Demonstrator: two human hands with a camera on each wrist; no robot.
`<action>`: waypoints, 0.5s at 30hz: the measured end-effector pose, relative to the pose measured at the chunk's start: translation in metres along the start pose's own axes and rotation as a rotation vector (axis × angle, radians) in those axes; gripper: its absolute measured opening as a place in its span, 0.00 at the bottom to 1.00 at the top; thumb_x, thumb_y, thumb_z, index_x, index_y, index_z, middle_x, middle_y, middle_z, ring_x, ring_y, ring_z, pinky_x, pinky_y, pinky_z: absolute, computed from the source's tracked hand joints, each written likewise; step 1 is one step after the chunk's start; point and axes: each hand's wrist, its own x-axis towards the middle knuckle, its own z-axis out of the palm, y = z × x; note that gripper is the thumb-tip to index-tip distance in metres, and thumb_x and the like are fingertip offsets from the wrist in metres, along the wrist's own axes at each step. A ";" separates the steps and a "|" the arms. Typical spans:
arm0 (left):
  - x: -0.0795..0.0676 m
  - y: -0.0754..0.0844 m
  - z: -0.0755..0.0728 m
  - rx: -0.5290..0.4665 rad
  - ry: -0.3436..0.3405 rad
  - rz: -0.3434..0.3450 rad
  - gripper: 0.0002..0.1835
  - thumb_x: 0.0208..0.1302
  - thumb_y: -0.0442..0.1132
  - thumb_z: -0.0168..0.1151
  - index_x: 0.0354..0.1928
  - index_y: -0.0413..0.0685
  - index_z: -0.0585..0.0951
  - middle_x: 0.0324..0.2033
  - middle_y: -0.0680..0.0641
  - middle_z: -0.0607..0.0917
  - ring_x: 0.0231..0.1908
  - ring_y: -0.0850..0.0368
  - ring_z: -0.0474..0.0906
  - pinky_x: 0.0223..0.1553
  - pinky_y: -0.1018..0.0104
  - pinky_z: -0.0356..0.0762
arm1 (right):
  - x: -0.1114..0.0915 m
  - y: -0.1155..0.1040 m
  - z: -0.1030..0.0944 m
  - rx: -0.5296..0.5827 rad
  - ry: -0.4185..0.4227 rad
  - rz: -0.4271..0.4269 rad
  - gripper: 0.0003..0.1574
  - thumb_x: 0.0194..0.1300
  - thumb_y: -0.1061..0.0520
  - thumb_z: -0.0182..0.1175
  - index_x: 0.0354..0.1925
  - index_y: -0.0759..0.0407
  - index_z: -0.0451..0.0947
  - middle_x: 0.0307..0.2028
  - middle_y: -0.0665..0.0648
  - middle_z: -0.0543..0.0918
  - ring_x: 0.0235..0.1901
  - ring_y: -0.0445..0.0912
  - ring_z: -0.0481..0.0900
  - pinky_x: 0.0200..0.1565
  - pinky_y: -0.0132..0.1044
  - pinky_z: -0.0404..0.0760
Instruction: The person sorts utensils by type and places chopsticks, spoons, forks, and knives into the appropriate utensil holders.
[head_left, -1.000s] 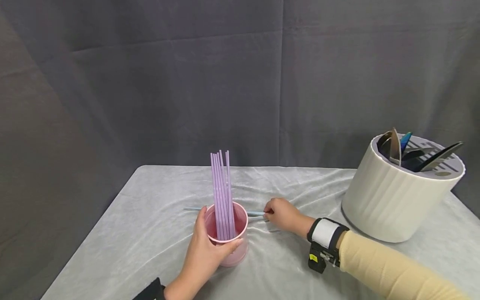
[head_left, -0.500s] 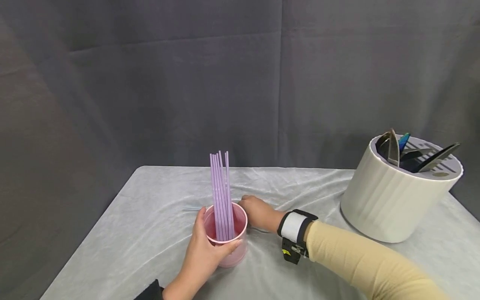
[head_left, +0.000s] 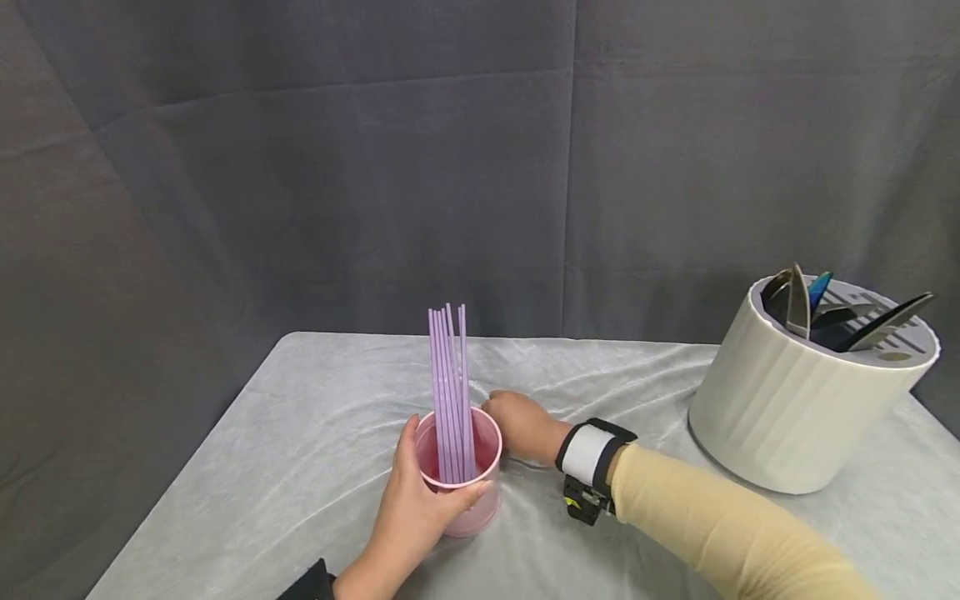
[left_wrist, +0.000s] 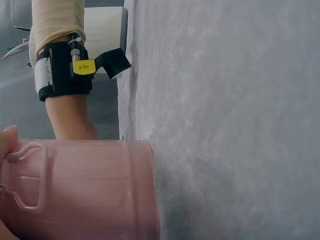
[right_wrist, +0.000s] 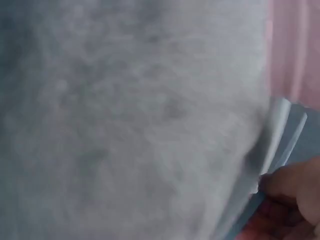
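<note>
A pink cup (head_left: 474, 518) with a small handle stands in front of me. Several purple straws (head_left: 448, 392) rise out of it. My left hand (head_left: 414, 492) grips the cup from its left side, thumb across the front near the rim. In the left wrist view only parts of its fingers show beside the cup's handle. My right hand (head_left: 521, 425) is just behind the cup's right side, its fingertips hidden there in the head view. The right wrist view shows its thumb and fingers pinching a thin pale straw (right_wrist: 295, 137) close to the cup.
At the right stands a large white ribbed holder (head_left: 795, 417) with a slotted top and several utensils (head_left: 799, 304) in it. A wrinkled light grey cloth (head_left: 300, 433) covers the table. A dark grey curtain (head_left: 450, 167) hangs behind.
My right hand has moved left from the pale straw's right end to behind the cup. The straw's end left of the cup has gone from view. My left hand keeps gripping the cup.
</note>
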 end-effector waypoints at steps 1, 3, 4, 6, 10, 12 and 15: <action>0.000 0.000 0.001 -0.001 0.001 0.001 0.59 0.40 0.44 0.81 0.69 0.30 0.54 0.60 0.33 0.71 0.58 0.38 0.71 0.59 0.43 0.66 | -0.002 0.000 -0.004 0.015 0.002 0.026 0.10 0.51 0.66 0.63 0.18 0.57 0.74 0.19 0.53 0.76 0.21 0.46 0.75 0.24 0.40 0.74; 0.000 0.000 0.002 -0.003 0.002 0.001 0.59 0.40 0.44 0.82 0.69 0.30 0.54 0.60 0.33 0.71 0.58 0.39 0.71 0.59 0.43 0.66 | -0.007 0.002 -0.014 0.045 0.008 0.103 0.13 0.53 0.69 0.62 0.18 0.59 0.72 0.17 0.52 0.74 0.19 0.43 0.71 0.23 0.39 0.72; -0.001 0.000 0.002 -0.003 0.004 0.000 0.59 0.40 0.44 0.82 0.69 0.30 0.54 0.60 0.33 0.71 0.58 0.39 0.71 0.59 0.43 0.66 | -0.010 0.003 -0.020 0.066 0.016 0.143 0.14 0.54 0.70 0.61 0.17 0.60 0.71 0.17 0.51 0.72 0.19 0.42 0.68 0.23 0.38 0.71; -0.001 -0.001 0.003 -0.008 0.008 0.004 0.59 0.40 0.44 0.82 0.69 0.30 0.54 0.60 0.33 0.71 0.58 0.39 0.71 0.60 0.44 0.66 | -0.016 0.005 -0.030 0.140 0.045 0.214 0.15 0.57 0.72 0.60 0.18 0.62 0.71 0.16 0.51 0.71 0.19 0.41 0.65 0.23 0.35 0.68; 0.000 0.000 0.002 -0.011 0.010 0.001 0.59 0.40 0.44 0.82 0.69 0.31 0.54 0.61 0.34 0.71 0.58 0.39 0.71 0.60 0.44 0.66 | -0.029 0.011 -0.049 0.399 0.107 0.389 0.05 0.60 0.72 0.61 0.27 0.70 0.78 0.20 0.56 0.79 0.20 0.42 0.75 0.25 0.32 0.72; 0.000 0.000 0.002 -0.013 0.005 -0.003 0.59 0.40 0.43 0.82 0.69 0.31 0.54 0.61 0.34 0.71 0.58 0.39 0.71 0.60 0.44 0.66 | -0.036 0.012 -0.055 0.553 0.153 0.465 0.03 0.62 0.72 0.60 0.36 0.74 0.80 0.26 0.61 0.83 0.24 0.47 0.81 0.27 0.33 0.77; 0.000 0.000 0.002 0.000 0.000 -0.013 0.59 0.40 0.44 0.82 0.70 0.32 0.54 0.61 0.33 0.71 0.59 0.39 0.71 0.60 0.43 0.66 | -0.046 0.011 -0.064 0.740 0.218 0.530 0.10 0.63 0.71 0.60 0.43 0.76 0.77 0.32 0.64 0.85 0.30 0.51 0.85 0.31 0.37 0.82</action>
